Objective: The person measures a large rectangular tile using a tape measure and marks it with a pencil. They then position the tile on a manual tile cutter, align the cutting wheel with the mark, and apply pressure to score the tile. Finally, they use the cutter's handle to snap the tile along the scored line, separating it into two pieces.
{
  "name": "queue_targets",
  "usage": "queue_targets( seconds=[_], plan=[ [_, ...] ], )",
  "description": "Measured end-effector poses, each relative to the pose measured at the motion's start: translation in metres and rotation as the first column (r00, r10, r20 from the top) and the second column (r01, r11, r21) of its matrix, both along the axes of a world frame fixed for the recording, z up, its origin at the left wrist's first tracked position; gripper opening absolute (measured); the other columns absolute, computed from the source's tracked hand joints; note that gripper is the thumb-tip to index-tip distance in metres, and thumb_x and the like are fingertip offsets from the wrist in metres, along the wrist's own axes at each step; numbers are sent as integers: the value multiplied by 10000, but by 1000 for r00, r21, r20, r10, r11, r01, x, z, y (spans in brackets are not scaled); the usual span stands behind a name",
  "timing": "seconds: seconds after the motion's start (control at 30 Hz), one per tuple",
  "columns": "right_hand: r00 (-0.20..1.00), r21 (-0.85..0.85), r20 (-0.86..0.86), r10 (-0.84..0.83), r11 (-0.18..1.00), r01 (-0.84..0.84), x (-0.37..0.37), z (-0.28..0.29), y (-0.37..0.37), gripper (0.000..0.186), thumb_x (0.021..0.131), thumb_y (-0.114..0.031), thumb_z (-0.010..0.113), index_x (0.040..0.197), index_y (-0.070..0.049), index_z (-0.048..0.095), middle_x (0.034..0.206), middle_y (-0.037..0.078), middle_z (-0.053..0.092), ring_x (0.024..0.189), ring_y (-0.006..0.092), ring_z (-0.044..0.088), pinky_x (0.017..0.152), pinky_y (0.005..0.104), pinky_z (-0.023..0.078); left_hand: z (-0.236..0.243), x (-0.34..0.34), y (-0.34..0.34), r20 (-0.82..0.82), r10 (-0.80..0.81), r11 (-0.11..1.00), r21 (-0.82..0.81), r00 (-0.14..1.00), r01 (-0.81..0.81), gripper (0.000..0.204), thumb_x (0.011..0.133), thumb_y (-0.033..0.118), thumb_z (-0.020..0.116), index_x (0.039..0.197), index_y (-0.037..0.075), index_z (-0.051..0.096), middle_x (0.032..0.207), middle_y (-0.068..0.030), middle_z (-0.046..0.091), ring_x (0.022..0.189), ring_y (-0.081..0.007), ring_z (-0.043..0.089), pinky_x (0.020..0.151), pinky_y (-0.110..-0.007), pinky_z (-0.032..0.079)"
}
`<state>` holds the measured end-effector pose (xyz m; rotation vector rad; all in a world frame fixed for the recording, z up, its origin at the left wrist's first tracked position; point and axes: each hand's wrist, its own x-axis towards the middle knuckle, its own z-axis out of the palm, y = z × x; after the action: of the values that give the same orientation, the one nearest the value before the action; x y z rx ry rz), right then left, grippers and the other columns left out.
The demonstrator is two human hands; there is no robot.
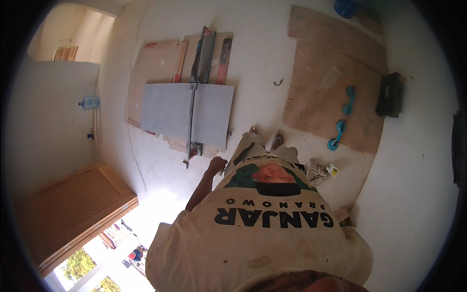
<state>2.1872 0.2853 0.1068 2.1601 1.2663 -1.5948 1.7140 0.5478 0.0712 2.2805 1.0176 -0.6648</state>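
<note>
My left hand [218,164] hangs beside my left hip with its fingers curled; what it holds, if anything, is hidden. My right hand is out of sight behind my printed shirt [258,243]. In front and to the left of my feet [276,141], a grey tile [165,107] lies across a manual tile cutter [193,119], over cardboard sheets [155,63] on the floor. The cutter's long rail runs over the tile, and its lower end lies near my left hand.
Two teal suction lifters [337,135] lie on a brown board [311,107] at right, near a black case [389,95], a crumpled cloth [316,173] and a blue bucket [345,7]. A water jug [89,103] stands left. A wooden door [82,209] borders the bright opening.
</note>
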Motion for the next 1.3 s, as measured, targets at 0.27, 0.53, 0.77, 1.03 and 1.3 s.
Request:
queue_targets(
  seconds=[0.27,0.53,0.77,1.03,1.3],
  plan=[
    [978,45,11,-210,977,209,11,3,3,213,786,-245,598,865,-49,626,869,156,640,786,312,634,656,397,492,-11,-2,63,76,-40,993,113,996,31,117,719,185,613,765,84,651,720,-151,636,792,-344,635,713,-454,514],
    [958,92,8,-288,954,286,-1,5,19,215,785,-247,600,873,-52,627,871,155,640,784,309,634,655,396,492,-34,-9,99,-23,30,999,34,999,-30,128,725,184,612,798,91,660,750,-159,645,804,-353,641,716,-456,525],
    [959,248,-24,-281,928,278,-17,-15,56,217,785,-248,601,880,-54,628,873,153,640,782,306,634,655,396,492,-15,4,114,-118,-141,990,4,983,142,181,767,240,583,809,93,678,811,-153,663,823,-341,645,750,-445,515],
    [974,625,-142,-178,746,228,-68,-51,169,220,785,-250,602,888,-57,629,875,151,640,779,303,634,654,395,492,8,-11,140,-56,-293,953,61,955,296,148,722,155,575,818,101,673,792,-163,657,837,-353,638,717,-469,517],
    [969,805,-207,-136,540,247,-112,-60,230,223,784,-251,603,895,-60,630,878,150,640,776,300,634,654,394,492,65,6,171,-18,14,999,35,1000,-13,159,732,185,568,764,68,671,752,-191,647,766,-356,637,665,-468,510]
  ],
)
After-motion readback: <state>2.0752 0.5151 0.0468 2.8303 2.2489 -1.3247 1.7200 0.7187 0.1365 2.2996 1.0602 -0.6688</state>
